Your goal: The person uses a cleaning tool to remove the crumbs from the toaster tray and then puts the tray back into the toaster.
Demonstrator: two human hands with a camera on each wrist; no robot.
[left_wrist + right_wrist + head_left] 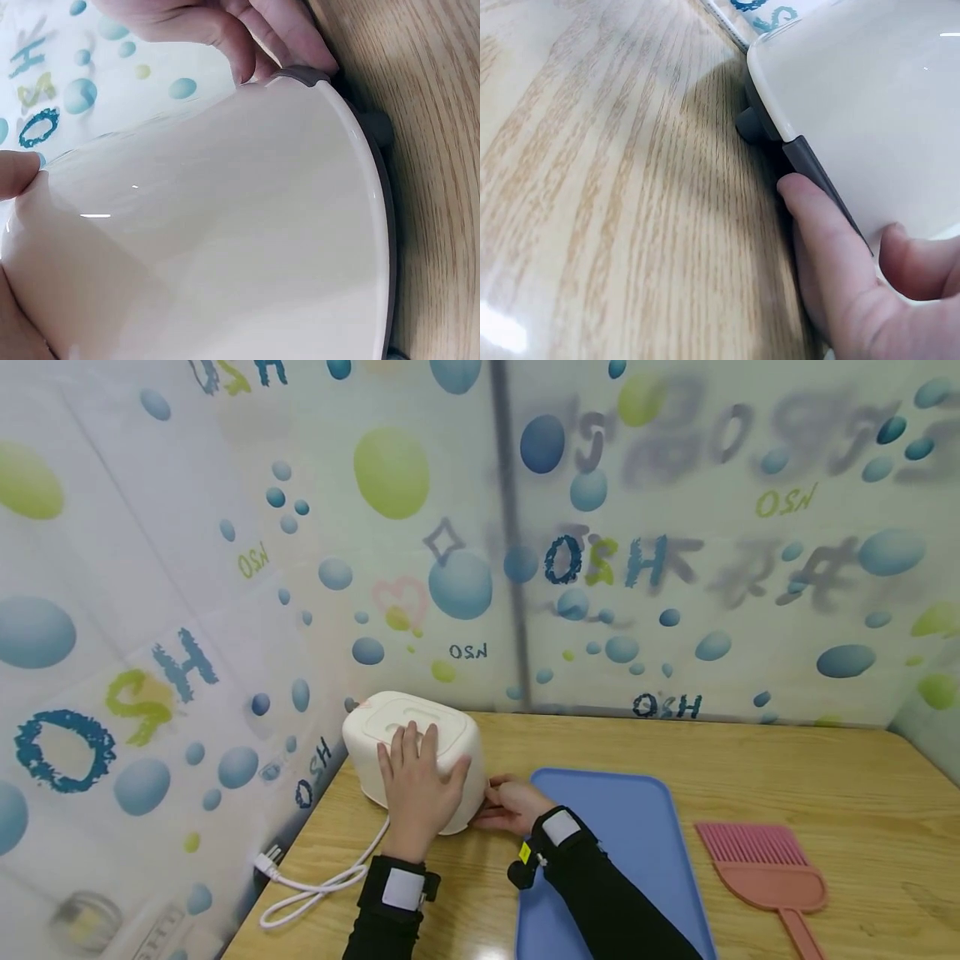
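A white toaster [367,760] with a covered top stands at the back left of the wooden table. My left hand [417,789] rests on its top with fingers spread, the thumb reaching over the near right edge. Low at the toaster's right end, my right hand [513,807] pinches the dark grey crumb tray tab [814,172] along the base. In the right wrist view the index finger [821,225] lies under that tab, and the thumb [907,262] is by the white wall. The rest of the tray is hidden inside the base.
A white power cord [330,887] with its plug [267,862] lies looped at the table's left edge. Right of the toaster is a blue tray [637,860], partly under my right forearm. Farther right lies a pink dustpan-like comb tool [772,881]. Patterned curtains [675,610] enclose the back.
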